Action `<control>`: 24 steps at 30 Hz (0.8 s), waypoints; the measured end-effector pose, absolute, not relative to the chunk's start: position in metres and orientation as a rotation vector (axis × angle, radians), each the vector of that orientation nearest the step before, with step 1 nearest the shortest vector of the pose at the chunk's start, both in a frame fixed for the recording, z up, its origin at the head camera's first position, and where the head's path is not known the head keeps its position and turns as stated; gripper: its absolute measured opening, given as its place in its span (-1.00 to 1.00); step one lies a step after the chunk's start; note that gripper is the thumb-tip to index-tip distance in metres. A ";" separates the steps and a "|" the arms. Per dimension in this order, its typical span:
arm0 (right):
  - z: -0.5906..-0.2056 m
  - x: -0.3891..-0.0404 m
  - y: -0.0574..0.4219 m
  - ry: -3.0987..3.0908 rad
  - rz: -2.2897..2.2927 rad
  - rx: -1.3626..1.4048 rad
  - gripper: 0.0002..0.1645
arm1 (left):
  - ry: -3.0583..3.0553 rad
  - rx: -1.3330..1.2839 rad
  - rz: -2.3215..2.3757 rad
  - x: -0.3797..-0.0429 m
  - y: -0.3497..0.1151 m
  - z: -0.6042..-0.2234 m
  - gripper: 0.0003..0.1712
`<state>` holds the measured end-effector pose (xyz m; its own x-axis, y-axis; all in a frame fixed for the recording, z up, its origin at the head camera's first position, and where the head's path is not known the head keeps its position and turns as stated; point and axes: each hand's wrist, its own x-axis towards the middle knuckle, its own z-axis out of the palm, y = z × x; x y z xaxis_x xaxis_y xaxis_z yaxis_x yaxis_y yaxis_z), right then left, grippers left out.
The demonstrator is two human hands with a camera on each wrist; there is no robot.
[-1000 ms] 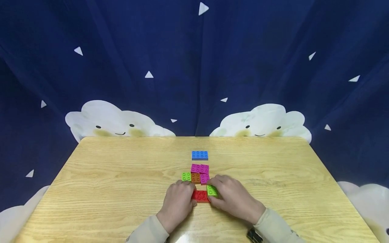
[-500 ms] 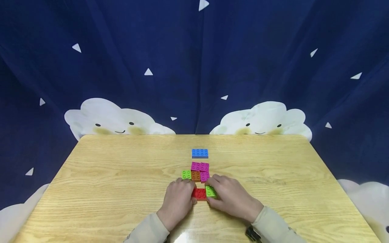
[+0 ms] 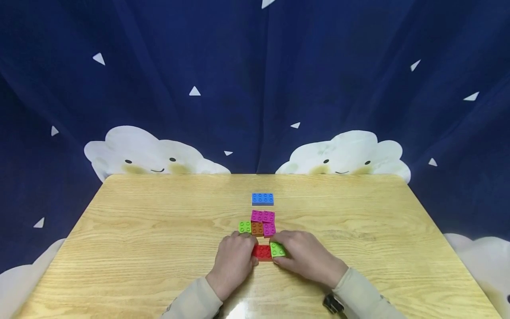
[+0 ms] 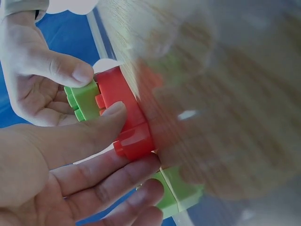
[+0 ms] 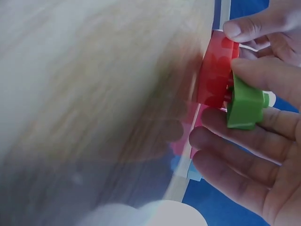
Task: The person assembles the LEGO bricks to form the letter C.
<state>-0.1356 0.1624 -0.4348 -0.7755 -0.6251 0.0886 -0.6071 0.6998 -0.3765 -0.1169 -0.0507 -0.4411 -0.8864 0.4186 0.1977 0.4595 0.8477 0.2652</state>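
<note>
At the near middle of the wooden table, my left hand (image 3: 234, 262) pinches the left end of a red toy building brick (image 3: 264, 252) between thumb and fingers. My right hand (image 3: 310, 258) grips a lime green square brick (image 3: 277, 249) over the red brick's right end. In the right wrist view the green brick (image 5: 245, 104) sits slanted against the red brick's studs, and a narrow gap shows between them. Part of the red brick (image 4: 123, 101) is hidden behind my left thumb in the left wrist view.
Just beyond my hands lie another lime green brick (image 3: 245, 227), a brown brick (image 3: 256, 228) and magenta bricks (image 3: 268, 229), grouped close together. Farther back is a long blue brick (image 3: 262, 199). A dark blue curtain (image 3: 255, 88) with clouds hangs behind the table (image 3: 131, 248).
The green brick has turned slightly in my right hand over the red brick. Both hands keep their grips nearly in place. The whole scene has shifted slightly upward in the head view.
</note>
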 end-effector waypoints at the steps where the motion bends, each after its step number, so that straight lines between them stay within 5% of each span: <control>1: -0.434 -0.136 0.163 2.848 -0.607 -1.025 -0.50 | -2.889 -0.690 -0.466 -0.117 -0.051 -0.441 -0.66; 24: -0.435 -0.141 0.165 2.823 -0.632 -1.060 -0.56 | -2.909 -0.672 -0.474 -0.117 -0.050 -0.440 -0.66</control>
<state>-0.1411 0.1646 -0.4348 -0.7615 -0.6426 0.0855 -0.6177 0.6793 -0.3963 -0.1175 -0.0500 -0.4396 -0.8944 0.4077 0.1837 0.4450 0.8524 0.2746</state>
